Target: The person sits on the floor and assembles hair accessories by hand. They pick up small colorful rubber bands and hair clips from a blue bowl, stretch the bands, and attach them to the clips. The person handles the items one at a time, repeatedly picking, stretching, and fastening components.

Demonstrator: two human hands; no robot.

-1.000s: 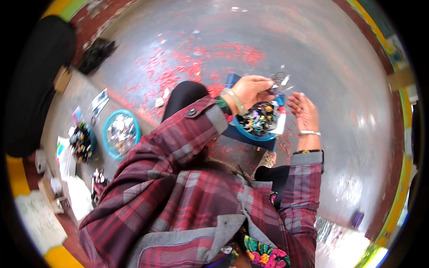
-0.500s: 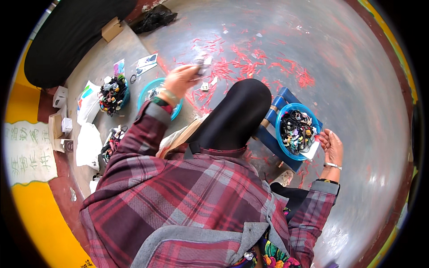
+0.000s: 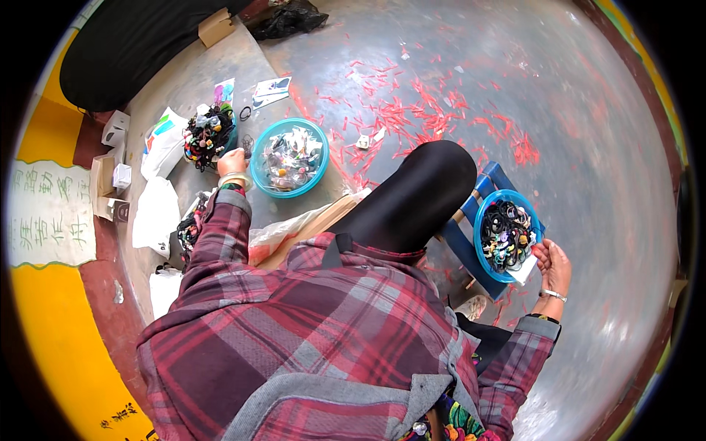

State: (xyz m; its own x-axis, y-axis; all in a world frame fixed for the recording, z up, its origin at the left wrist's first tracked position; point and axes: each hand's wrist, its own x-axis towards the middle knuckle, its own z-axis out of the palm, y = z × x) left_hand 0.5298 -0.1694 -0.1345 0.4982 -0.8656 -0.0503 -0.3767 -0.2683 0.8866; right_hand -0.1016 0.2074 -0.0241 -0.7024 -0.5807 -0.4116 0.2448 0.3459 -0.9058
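Hair ties (image 3: 507,226) lie tangled in the blue bowl (image 3: 479,239) on the low stool (image 3: 463,248), close by on my right. My right hand (image 3: 554,266) has stayed at that bowl's edge, fingers loosely curled beside a white card (image 3: 523,270); I can't tell whether they pinch it. Farther off, my left hand (image 3: 232,162) has swung across to between the middle tub (image 3: 294,194) of clear packets (image 3: 289,158) and a heap of dark bands (image 3: 209,137); I can't tell whether it grips anything. So my work now spans both sides. Beyond, red scraps (image 3: 408,119) litter the floor (image 3: 544,95).
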